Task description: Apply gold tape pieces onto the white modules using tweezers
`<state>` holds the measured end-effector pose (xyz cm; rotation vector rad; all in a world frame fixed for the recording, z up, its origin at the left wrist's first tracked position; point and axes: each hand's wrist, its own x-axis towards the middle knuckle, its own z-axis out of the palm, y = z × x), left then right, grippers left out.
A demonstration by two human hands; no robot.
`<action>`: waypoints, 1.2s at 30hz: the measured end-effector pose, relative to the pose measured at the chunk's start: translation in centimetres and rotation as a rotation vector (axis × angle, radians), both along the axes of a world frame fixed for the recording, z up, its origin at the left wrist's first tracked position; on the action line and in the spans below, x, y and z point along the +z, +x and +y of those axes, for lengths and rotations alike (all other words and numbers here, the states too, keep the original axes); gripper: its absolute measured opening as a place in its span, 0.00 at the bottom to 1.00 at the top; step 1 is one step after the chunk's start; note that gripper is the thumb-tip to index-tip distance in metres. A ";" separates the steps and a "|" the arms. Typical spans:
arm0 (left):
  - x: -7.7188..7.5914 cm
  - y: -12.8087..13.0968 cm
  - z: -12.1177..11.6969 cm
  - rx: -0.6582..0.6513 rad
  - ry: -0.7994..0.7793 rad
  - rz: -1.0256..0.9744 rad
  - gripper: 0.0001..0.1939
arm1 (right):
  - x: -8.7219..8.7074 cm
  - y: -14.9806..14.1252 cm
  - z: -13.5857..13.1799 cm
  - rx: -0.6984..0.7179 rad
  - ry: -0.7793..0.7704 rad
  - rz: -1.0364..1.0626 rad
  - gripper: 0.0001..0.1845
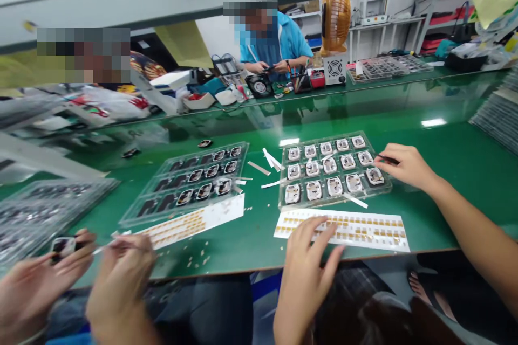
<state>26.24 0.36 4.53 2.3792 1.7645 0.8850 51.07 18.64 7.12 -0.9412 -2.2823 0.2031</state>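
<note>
My left hand [309,259], its fingers apart, rests at the near edge of a white sheet with rows of small yellow stickers [364,222]. Pinched in my right hand [404,167] is a pair of dark tweezers [387,159], over the right side of a clear plastic tray [283,202]. Rows of small white-framed watch-like parts [334,186] fill the tray's pockets. One part [375,176], at the near right corner, sits close below my right hand. The tweezers' tips are too small to make out clearly.
At left, a co-worker's hands [121,275] hold a similar part [63,247]. Another tray [133,215] and sticker sheet [222,213] lie before them. Paper strips [271,160] litter the green table [243,248]. Stacked trays [496,113] stand right. Across sits a person in blue [293,38].
</note>
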 end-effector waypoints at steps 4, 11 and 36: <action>-0.5 1.4 0.5 -0.186 -0.289 0.208 0.27 | -0.6 -1.1 -0.4 0.289 -0.091 -0.090 0.09; -2.3 4.2 0.6 0.054 -0.247 0.334 0.35 | 0.4 -1.1 -1.2 0.048 -0.089 0.121 0.19; -0.8 4.5 0.3 -0.056 -0.375 0.409 0.40 | -2.9 -1.8 -9.4 -0.339 -1.125 0.957 0.22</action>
